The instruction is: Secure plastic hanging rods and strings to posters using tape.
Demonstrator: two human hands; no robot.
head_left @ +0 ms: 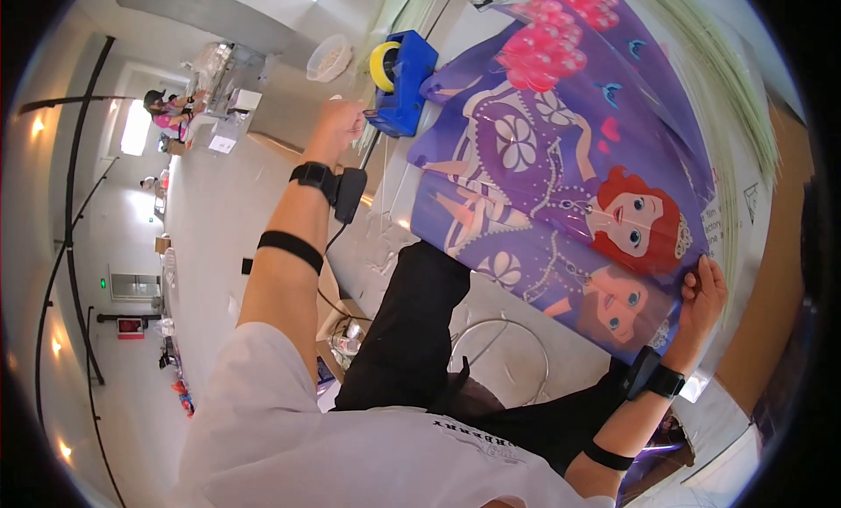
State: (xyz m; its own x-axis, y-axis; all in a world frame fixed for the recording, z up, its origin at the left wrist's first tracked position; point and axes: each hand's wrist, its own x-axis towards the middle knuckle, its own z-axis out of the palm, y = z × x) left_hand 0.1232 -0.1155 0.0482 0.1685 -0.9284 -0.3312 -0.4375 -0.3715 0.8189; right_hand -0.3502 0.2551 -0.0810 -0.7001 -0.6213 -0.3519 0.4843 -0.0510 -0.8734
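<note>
A purple plastic film sheet (547,171) printed with a red-haired cartoon princess, pink balloons and blue birds lies across the table in front of me. Its near part is folded or doubled, repeating the figure. My right hand (705,295) pinches the sheet's right corner, thumb on top. At the sheet's left stands a blue tape dispenser (403,88) with a yellow-cored roll (383,67). My left hand (336,130) is closed at the dispenser's front end, fingertips by its cutting edge. Whatever those fingers pinch is too small to make out.
Bundles of thin pale sticks (731,96) lie along the table's right side, more at the far left. A white bowl (330,59) sits beyond my left hand. Below the table edge is a metal ring (545,355). People (171,112) work in the background.
</note>
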